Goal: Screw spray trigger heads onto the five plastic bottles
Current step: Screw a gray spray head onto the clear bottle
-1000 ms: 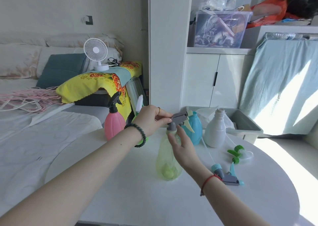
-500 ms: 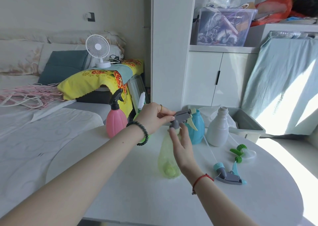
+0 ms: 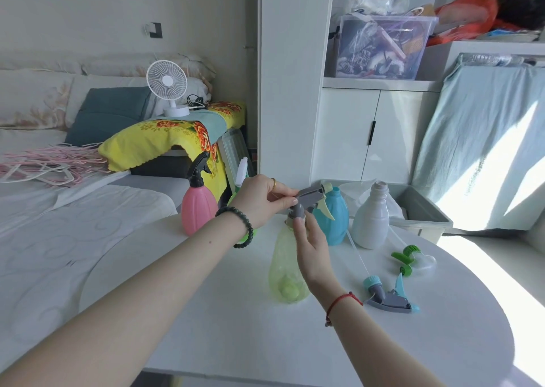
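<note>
Behind left hand — green bottle, mostly hidden

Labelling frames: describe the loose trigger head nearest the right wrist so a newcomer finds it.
On the round white table, look right of the yellow-green bottle. The trigger head lies on its side there, grey-bodied with a teal collar and lever; the other loose head beyond it is bright green.

Both hands on grey trigger head, yellow-green bottle

Sunlit room: a bed, a white cabinet, a small fan.
</note>
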`<state>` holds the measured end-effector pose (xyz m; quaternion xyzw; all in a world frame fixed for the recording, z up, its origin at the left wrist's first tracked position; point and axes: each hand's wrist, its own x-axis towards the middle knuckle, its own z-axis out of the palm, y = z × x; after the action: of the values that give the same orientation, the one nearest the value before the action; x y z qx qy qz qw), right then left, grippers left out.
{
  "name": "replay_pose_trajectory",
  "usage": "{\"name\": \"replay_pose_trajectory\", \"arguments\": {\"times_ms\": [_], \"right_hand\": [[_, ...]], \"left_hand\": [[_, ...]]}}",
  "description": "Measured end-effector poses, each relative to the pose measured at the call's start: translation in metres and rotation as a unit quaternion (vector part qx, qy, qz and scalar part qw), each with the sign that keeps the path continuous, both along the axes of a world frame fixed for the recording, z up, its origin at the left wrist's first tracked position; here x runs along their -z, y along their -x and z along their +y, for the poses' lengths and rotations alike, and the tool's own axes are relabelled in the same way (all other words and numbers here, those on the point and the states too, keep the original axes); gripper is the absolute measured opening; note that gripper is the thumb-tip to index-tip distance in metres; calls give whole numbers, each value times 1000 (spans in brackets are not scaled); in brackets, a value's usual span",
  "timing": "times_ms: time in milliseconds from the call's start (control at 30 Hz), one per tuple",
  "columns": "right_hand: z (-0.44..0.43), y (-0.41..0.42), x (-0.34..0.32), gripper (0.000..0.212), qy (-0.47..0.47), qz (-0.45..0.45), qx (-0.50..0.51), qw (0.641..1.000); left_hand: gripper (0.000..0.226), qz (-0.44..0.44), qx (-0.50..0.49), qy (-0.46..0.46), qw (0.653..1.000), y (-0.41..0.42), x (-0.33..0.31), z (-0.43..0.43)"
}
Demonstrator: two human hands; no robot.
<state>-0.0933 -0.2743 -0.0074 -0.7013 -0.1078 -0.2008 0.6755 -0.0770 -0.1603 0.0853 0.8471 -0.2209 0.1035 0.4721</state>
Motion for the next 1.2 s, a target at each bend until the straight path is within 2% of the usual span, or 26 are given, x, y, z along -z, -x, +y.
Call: {"name": "replay_pose_trajectory", "arguments": {"times_ms": [67,200,300,367,500,567,667,767,833,867,967,1067,1200], "right_hand": [[1,-1,-1,10,7,-8,34,999],[4,-1,3,20,-7,-18,86,996],[4,0,5,23,-12,-3,36,999],[1,-1,3,18,-27,3,-6,1000],[1,0,1,14,-8,-4,38,999],[3,0,3,23,-23,-13,76,997],[3,1,5,18,-21,-17,34,999],[-2,0,3,23,-22,-12,-28,999],[-1,0,2,9,-22,-15,4,1000],[1,0,2,9,-30,-12,27,999],[3,0,5,23,-30,-14,53,998],[-1,1,3,25,-42,-3,-21,999],[0,0,1,4,-34,-8,14,999]], "left_hand": [[22,0,0,0,1000,0,-1,0],[23,1,2,2,1000,2,-1,0],[22,-4,1,3,1000,3,-1,0],[23,-7,0,5,1000,3,0,0],[23,1,1,6,1000,2,0,0],[23,1,4,10,1000,3,1,1],[22,1,2,12,1000,3,1,1],[22,3,0,13,1000,2,1,1],[22,6,1,19,1000,2,1,1],[23,6,2,19,1000,2,2,1],[24,6,4,17,1000,3,1,0],[23,3,3,18,1000,5,1,1],[23,7,8,24,1000,5,1,2]]}}
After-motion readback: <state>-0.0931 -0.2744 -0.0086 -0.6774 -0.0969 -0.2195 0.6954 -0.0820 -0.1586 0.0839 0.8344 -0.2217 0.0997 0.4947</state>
